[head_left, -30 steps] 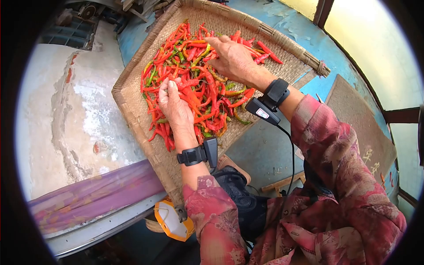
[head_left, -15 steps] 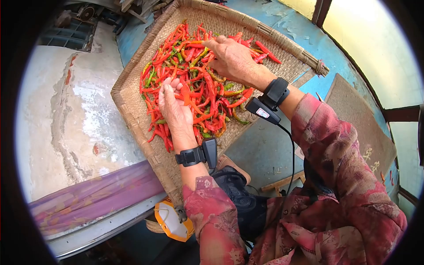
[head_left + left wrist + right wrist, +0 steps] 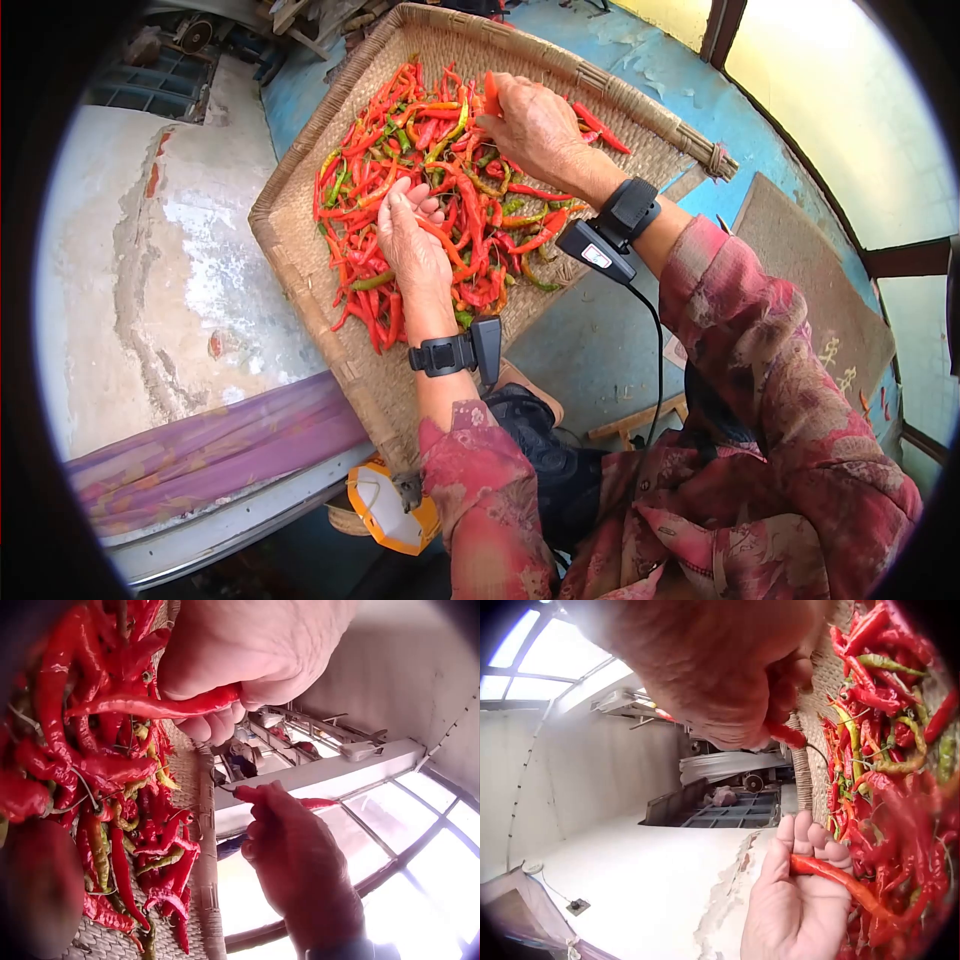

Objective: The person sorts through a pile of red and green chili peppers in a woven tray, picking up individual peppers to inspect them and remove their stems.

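Red, orange and green peppers [image 3: 400,130] lie heaped in a woven tray [image 3: 385,400]. Low over the heap, the left hand [image 3: 413,250] is turned palm up and holds a red pepper [image 3: 840,883] by one end between thumb and curled fingers. Farther back, the right hand [image 3: 550,130] pinches another red pepper [image 3: 492,95] above the heap. In the left wrist view a thin stem sticks out of the pepper [image 3: 319,803] held by the right hand [image 3: 300,862]. Part of that pepper is hidden by the fingers.
The tray's thick rim [image 3: 640,97] runs along the far side. A pale, cracked surface [image 3: 220,250] and purple cloth [image 3: 220,450] are at the left. An orange-edged container [image 3: 395,510] stands below the tray, and a brown mat [image 3: 820,270] lies at the right.
The right hand has shifted slightly up and right, and a red pepper now shows upright at its fingertips. The left hand has moved a little right, its fingers less closed than at first.
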A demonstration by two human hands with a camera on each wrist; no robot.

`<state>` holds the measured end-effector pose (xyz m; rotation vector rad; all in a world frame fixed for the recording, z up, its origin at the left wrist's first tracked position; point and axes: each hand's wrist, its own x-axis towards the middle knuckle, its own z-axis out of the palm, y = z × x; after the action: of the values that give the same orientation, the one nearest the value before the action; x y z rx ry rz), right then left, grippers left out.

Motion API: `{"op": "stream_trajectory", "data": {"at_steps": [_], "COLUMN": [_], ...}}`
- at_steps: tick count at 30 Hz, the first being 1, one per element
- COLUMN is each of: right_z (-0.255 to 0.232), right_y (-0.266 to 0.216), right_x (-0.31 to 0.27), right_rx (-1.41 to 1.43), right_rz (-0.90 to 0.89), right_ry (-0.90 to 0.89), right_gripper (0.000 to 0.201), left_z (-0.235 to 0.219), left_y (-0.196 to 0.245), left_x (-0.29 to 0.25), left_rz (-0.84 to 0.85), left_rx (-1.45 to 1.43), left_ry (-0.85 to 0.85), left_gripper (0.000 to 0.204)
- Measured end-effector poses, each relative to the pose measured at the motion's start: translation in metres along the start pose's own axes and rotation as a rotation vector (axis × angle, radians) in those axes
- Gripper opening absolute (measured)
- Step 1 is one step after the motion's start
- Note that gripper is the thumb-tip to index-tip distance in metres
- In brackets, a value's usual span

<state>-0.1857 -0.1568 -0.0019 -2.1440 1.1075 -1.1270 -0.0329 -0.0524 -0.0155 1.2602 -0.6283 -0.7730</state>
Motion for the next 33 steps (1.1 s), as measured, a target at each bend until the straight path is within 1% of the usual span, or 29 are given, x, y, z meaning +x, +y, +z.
{"op": "stream_trajectory", "data": {"at_steps": [2, 3, 4, 6, 8, 9, 10, 12, 13, 14, 16, 17, 18, 20, 21, 22, 23, 24, 25, 26, 27, 28, 29, 30, 31, 32, 33], "right_z": [0.003, 0.003, 0.007, 0.018, 0.021, 0.027, 0.027, 0.027, 0.027, 0.025, 0.016, 0.013, 0.009, -0.002, -0.002, -0.003, -0.004, -0.007, -0.008, -0.009, -0.006, -0.002, 0.002, 0.005, 0.009, 0.012, 0.014], "right_y": [0.008, 0.004, -0.001, -0.007, -0.010, -0.014, -0.013, -0.008, -0.005, 0.000, 0.007, 0.011, 0.014, 0.022, 0.024, 0.026, 0.029, 0.028, 0.025, 0.022, 0.023, 0.026, 0.028, 0.028, 0.028, 0.028, 0.028], "right_x": [-0.001, -0.003, -0.008, -0.017, -0.025, -0.031, -0.032, -0.033, -0.032, -0.030, -0.021, -0.014, -0.009, -0.005, -0.004, -0.003, -0.002, -0.004, -0.008, -0.011, -0.013, -0.014, -0.015, -0.016, -0.015, -0.016, -0.017], "right_rx": [-0.147, -0.137, -0.139, 0.015, 0.236, 0.154, 0.153, 0.159, 0.175, 0.175, -0.084, -0.181, -0.198, -0.157, -0.161, -0.131, -0.102, -0.109, -0.110, -0.108, -0.152, -0.153, -0.123, -0.093, -0.079, -0.075, 0.030], "right_rz": [-0.049, -0.020, -0.017, -0.237, -0.206, -0.158, -0.159, -0.142, -0.147, -0.145, -0.103, -0.070, -0.037, 0.061, 0.060, -0.002, -0.063, -0.060, -0.084, -0.108, -0.099, -0.098, -0.112, -0.126, -0.068, -0.066, -0.101], "right_ry": [0.215, 0.150, 0.150, -0.082, -0.513, -0.443, -0.444, -0.482, -0.465, -0.463, -0.378, -0.323, -0.217, -0.048, -0.048, -0.008, 0.031, 0.034, -0.095, -0.224, -0.304, -0.302, -0.333, -0.365, -0.395, -0.391, -0.339], "right_gripper": [0.039, 0.052, 0.052, 0.047, 0.039, 0.028, 0.028, 0.021, 0.015, 0.015, 0.014, 0.014, 0.016, 0.019, 0.019, 0.021, 0.023, 0.023, 0.024, 0.024, 0.023, 0.023, 0.022, 0.022, 0.024, 0.024, 0.026], "left_z": [-0.002, 0.000, 0.003, 0.008, 0.015, 0.017, 0.019, 0.023, 0.024, 0.024, 0.021, 0.018, 0.014, 0.007, 0.008, 0.010, 0.012, 0.016, 0.015, 0.014, 0.010, 0.008, 0.001, 0.002, 0.003, 0.004, 0.010], "left_y": [-0.003, -0.001, 0.000, -0.002, -0.006, -0.007, -0.007, -0.007, -0.007, -0.006, -0.011, -0.016, -0.019, -0.027, -0.029, -0.029, -0.030, -0.029, -0.031, -0.030, -0.030, -0.028, -0.037, -0.035, -0.034, -0.031, -0.028], "left_x": [0.002, 0.002, 0.002, 0.004, 0.005, 0.004, 0.004, 0.002, 0.000, -0.001, -0.002, 0.000, 0.002, 0.002, -0.004, -0.006, -0.007, -0.008, -0.003, -0.001, 0.001, 0.004, 0.011, 0.013, 0.014, 0.015, 0.012], "left_rz": [-0.001, 0.002, 0.005, 0.009, 0.047, 0.078, 0.077, 0.060, 0.034, 0.033, 0.006, -0.030, -0.031, 0.115, 0.278, 0.279, 0.283, 0.287, 0.230, 0.233, 0.192, 0.150, 0.293, 0.294, 0.267, 0.238, 0.244], "left_rx": [-0.048, -0.100, -0.151, -0.193, -0.256, -0.252, -0.253, -0.296, -0.253, -0.252, 0.066, 0.216, 0.215, 1.160, 1.250, 1.246, 1.387, 1.528, 1.512, 1.510, 1.349, 1.189, 1.123, 1.124, 0.872, 0.622, 0.576], "left_ry": [0.001, 0.003, 0.005, -0.022, -0.049, -0.080, -0.080, -0.133, -0.141, -0.143, -0.119, -0.076, -0.078, -0.187, -0.188, -0.190, -0.186, -0.182, -0.152, -0.156, -0.107, -0.059, 0.019, 0.017, 0.001, -0.016, -0.056], "left_gripper": [0.041, 0.040, 0.039, 0.040, 0.047, 0.050, 0.050, 0.051, 0.052, 0.052, 0.050, 0.049, 0.049, 0.048, 0.044, 0.044, 0.041, 0.038, 0.030, 0.030, 0.028, 0.026, 0.024, 0.024, 0.026, 0.027, 0.027]}}
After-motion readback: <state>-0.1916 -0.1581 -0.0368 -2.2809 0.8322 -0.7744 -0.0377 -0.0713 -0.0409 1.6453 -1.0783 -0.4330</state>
